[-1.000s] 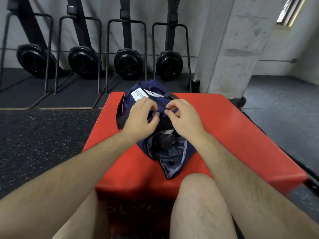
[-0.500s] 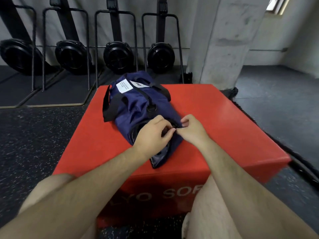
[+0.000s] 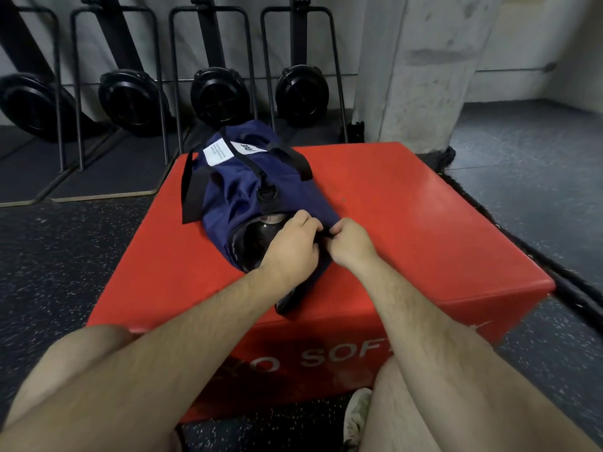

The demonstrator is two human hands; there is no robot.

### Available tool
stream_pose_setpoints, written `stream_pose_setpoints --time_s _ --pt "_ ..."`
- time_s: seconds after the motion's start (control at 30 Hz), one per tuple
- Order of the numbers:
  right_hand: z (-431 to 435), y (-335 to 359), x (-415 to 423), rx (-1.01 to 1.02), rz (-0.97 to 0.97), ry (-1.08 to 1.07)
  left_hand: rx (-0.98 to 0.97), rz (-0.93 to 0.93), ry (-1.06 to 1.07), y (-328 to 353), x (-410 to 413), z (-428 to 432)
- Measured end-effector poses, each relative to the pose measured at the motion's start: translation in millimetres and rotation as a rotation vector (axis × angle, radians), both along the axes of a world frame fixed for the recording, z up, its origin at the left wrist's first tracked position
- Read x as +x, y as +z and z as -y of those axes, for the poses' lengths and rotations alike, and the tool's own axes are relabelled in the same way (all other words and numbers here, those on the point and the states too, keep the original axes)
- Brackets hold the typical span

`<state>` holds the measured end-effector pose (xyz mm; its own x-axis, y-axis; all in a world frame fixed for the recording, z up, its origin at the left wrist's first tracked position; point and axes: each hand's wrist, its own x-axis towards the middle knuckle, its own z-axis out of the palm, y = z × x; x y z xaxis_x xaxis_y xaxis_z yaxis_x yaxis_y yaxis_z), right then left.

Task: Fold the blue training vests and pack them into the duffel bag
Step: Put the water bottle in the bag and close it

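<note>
A navy duffel bag (image 3: 241, 187) with black straps and white labels lies lengthwise on a red soft plyo box (image 3: 408, 223). Its near end gapes, showing dark contents that I cannot identify. My left hand (image 3: 290, 246) grips the bag's fabric at the rim of that opening. My right hand (image 3: 349, 243) pinches the bag's edge right beside it, fingers curled; the two hands touch. No blue vest shows outside the bag.
Several black rowing machines (image 3: 215, 93) stand upright against the back wall behind the box. A concrete pillar (image 3: 424, 66) rises at the back right. Dark speckled rubber floor (image 3: 65, 256) surrounds the box. My knees and a shoe (image 3: 357, 415) sit below the box front.
My hands slid from the middle of the bag toward its near end along the opening. The view pulled back and shows more of the box front.
</note>
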<state>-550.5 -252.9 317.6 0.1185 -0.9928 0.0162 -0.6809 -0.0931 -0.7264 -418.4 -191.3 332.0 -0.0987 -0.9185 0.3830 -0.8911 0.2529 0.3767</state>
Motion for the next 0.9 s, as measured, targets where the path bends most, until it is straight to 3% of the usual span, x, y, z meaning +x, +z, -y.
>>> stream_pose_setpoints --time_s 0.1,0.2,0.33,0.5,0.67,0.9 --pt "-3.5 10.5 -1.6 0.054 0.006 0.024 -0.063 0.113 -0.004 3.0 -0.3 3.1" --pt "-9.0 25.1 -5.4 0.134 0.2 -0.023 -0.113 0.304 0.011 8.3 -2.1 6.1" --pt "-17.3 38.6 -13.8 0.242 0.387 0.037 -0.15 0.382 -0.002 16.5 -8.5 11.1" --pt "-16.5 39.5 -20.3 0.089 0.333 0.124 -0.114 0.409 -0.004 21.1 -14.4 13.4" --pt "-6.5 25.0 -19.3 0.106 0.298 0.133 0.011 0.306 0.036 22.4 -16.1 13.6" --pt "2.6 7.2 -13.4 -0.349 -0.063 0.281 0.04 0.19 0.1 31.3 -24.8 13.2"
